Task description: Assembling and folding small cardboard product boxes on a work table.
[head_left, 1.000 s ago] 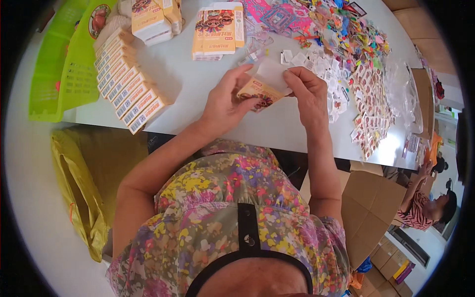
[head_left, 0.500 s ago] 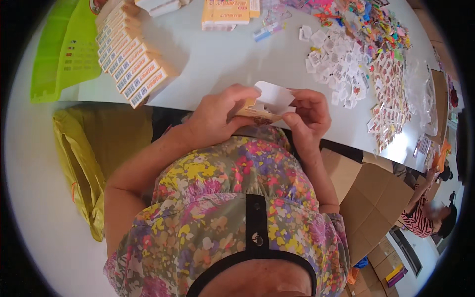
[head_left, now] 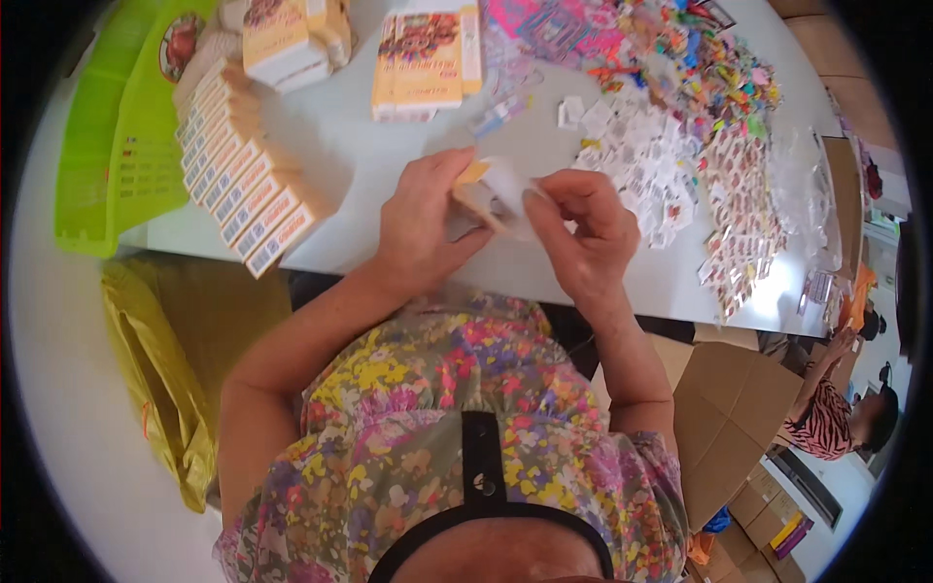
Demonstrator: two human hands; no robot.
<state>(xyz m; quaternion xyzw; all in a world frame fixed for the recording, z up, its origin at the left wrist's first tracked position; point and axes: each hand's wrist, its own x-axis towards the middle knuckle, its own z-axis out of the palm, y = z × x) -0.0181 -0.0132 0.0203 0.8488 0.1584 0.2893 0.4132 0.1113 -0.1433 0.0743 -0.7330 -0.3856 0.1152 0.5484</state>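
Observation:
Above the table's near edge, my left hand [head_left: 420,216] grips a small cream and yellow carton [head_left: 472,198] between thumb and fingers. The carton's end facing right is open, and its white inner flap [head_left: 503,179] stands out, slightly blurred. My right hand [head_left: 587,231] has its thumb and fingers pinched at that flap's edge. What lies inside the carton cannot be made out.
Closed cartons [head_left: 262,209] stand in a leaning row at left, beside a green plastic basket [head_left: 146,155]. More cartons [head_left: 418,73] lie ahead. Small white packets [head_left: 641,160], colourful trinkets [head_left: 714,83] and sticker-like pieces [head_left: 743,209] spread rightward. A person [head_left: 831,423] sits far right.
Both hands have moved slightly forward with the carton, farther over the table. The carton has turned, showing less of its printed face. The view has shifted, revealing more of the far cartons.

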